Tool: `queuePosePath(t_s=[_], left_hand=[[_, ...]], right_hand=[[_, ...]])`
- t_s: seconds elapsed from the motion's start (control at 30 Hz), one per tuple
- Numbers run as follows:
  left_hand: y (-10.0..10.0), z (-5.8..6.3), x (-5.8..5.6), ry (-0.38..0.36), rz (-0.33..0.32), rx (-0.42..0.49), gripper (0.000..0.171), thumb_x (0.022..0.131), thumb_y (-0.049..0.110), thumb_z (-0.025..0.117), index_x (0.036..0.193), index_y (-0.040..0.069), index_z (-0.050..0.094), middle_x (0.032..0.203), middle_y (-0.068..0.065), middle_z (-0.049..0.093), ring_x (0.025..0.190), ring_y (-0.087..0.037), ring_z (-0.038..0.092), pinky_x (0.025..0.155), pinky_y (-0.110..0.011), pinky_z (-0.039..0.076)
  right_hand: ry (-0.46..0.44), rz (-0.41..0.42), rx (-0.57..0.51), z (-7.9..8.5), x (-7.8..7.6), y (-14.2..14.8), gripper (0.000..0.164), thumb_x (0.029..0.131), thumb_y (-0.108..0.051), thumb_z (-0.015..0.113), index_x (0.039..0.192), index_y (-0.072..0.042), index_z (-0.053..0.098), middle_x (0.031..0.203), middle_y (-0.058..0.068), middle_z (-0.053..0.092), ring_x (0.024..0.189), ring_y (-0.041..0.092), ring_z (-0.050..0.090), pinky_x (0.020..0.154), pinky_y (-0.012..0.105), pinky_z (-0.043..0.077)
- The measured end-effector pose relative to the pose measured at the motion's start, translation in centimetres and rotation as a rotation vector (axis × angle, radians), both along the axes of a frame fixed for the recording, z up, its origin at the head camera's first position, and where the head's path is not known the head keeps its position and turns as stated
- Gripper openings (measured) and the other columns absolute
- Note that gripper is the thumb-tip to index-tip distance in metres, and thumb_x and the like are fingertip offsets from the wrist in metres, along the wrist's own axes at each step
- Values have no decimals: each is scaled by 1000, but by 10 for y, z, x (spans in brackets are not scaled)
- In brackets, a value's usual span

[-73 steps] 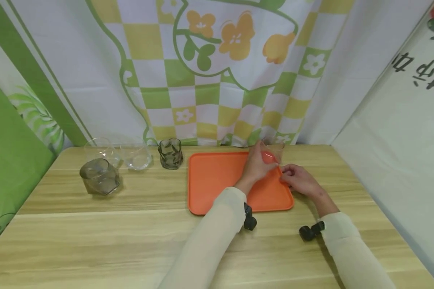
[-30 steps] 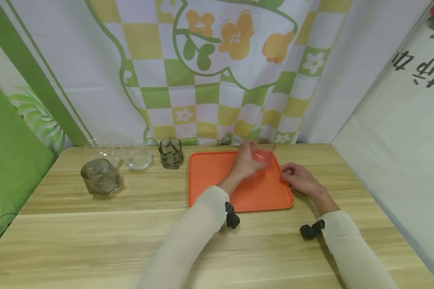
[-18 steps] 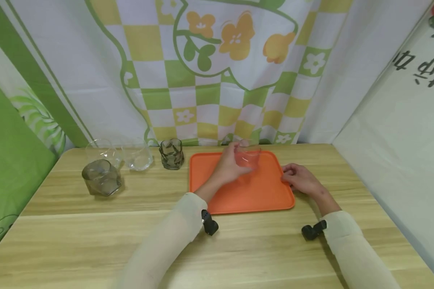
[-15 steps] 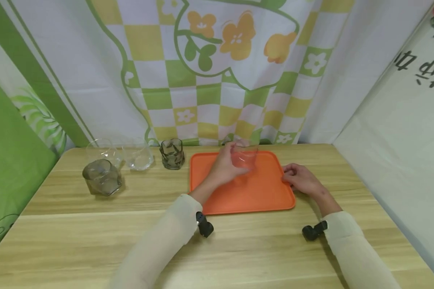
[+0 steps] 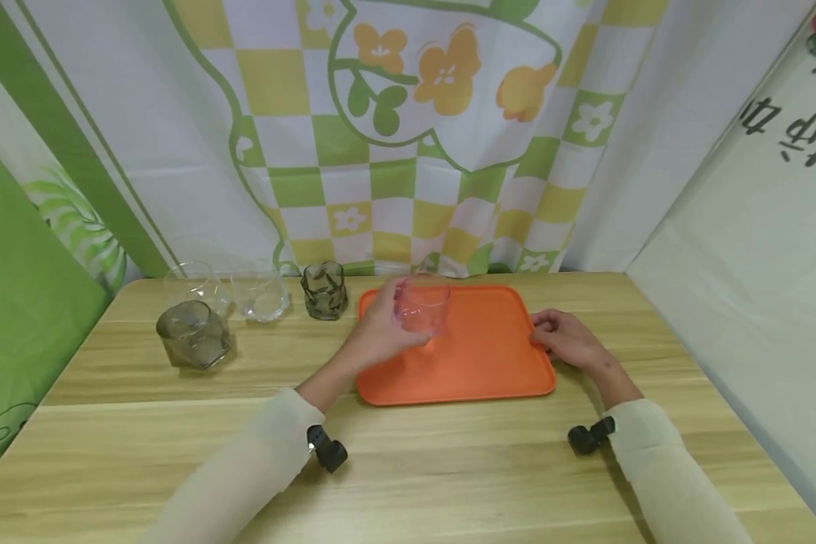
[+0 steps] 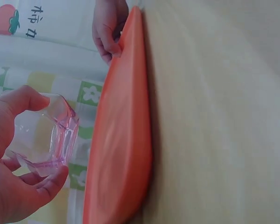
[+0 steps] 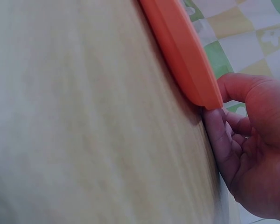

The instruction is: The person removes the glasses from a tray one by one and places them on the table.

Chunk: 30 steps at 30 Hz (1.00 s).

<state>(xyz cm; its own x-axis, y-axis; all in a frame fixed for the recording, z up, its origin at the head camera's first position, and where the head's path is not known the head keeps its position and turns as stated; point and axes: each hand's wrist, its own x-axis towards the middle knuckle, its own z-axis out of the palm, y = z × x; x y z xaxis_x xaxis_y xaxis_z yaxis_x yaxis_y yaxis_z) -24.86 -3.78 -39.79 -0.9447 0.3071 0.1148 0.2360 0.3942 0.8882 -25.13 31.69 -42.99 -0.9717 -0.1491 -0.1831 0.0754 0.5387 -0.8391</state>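
In the head view my left hand [image 5: 381, 329] grips a clear, pinkish drinking glass [image 5: 423, 308] above the left part of an orange tray [image 5: 476, 355]. The left wrist view shows thumb and fingers curled round the faceted glass [image 6: 56, 135], which is held apart from the tray [image 6: 121, 140]. At the tray's right edge, my right hand [image 5: 567, 340] pinches the rim. Seen from the right wrist, the thumb of that hand [image 7: 261, 140] lies over the rim of the tray [image 7: 186, 56] and the fingers are beneath it.
Left of the tray stand a small smoked glass [image 5: 324, 291], a larger smoked glass [image 5: 193, 336] and two clear glasses, one [image 5: 260, 295] beside the other [image 5: 196, 283]. A checked curtain [image 5: 394, 181] hangs behind the wooden table [image 5: 449, 468].
My left hand has carried the glass leftward, from the tray's far right corner to above its left part. The right hand has stayed on the right rim, and the tray has not visibly moved.
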Motion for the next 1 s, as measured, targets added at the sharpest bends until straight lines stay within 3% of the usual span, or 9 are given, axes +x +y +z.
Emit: queuePosePath(t_s=[0.3, 0.53, 0.7, 1.0], left_hand=[[-44, -6, 13, 58, 2, -51, 97, 73, 17, 91, 151, 2, 36, 138, -17, 52, 119, -30, 56, 95, -46, 53], [-77, -3, 22, 41, -5, -61, 93, 75, 13, 90, 149, 2, 35, 137, -21, 51, 118, -33, 56, 94, -48, 54], [-96, -2, 28, 41, 19, -72, 93, 75, 20, 93, 148, 4, 37, 137, -21, 49, 120, -34, 52, 95, -48, 52], [-123, -1, 29, 8, 71, -30, 82, 77, 10, 87, 141, 0, 38, 134, -20, 48, 123, -37, 51, 93, -48, 54]], right_hand=[[3, -2, -8, 1, 3, 0, 43, 97, -6, 60, 134, 14, 49, 103, 15, 63, 79, 16, 66, 66, 32, 59], [-6, -13, 9, 0, 1, 0, 44, 97, -8, 60, 135, 12, 50, 105, 16, 62, 82, 17, 66, 69, 32, 59], [-6, -15, 12, -1, 0, -1, 43, 98, -8, 60, 134, 12, 50, 105, 17, 62, 82, 18, 66, 70, 32, 60], [-3, -9, 11, -1, -1, -2, 43, 97, -7, 61, 134, 12, 50, 105, 16, 62, 81, 16, 65, 69, 31, 59]])
